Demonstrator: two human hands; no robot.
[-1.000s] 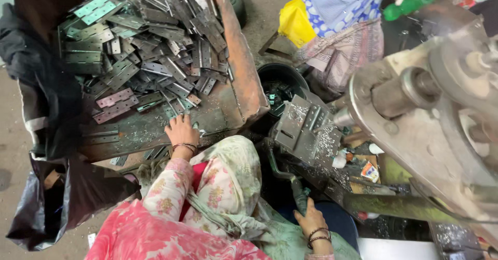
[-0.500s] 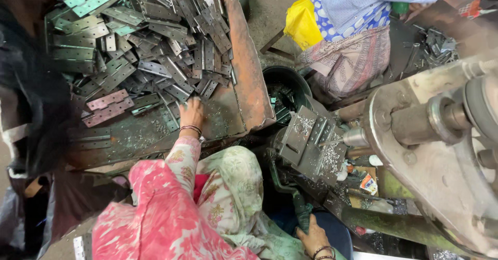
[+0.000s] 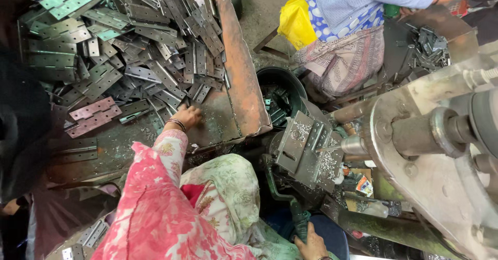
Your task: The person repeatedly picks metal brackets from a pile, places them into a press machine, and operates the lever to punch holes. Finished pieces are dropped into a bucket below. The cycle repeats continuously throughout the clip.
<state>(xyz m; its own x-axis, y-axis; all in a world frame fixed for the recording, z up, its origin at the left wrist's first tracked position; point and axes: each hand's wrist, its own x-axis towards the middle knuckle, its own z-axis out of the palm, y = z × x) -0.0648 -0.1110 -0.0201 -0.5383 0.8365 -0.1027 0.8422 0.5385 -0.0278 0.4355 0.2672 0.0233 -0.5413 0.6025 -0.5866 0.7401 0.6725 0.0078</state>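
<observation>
Left hand (image 3: 188, 116) reaches hinge plates (image 3: 150, 58) at tray's (image 3: 236, 73) 6 o'clock, fingers seemingly released; right hand (image 3: 311, 242) grasping lever (image 3: 290, 208).

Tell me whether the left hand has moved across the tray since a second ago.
Yes. The left hand has gone from the tray's near edge up to the hinge pile.
</observation>
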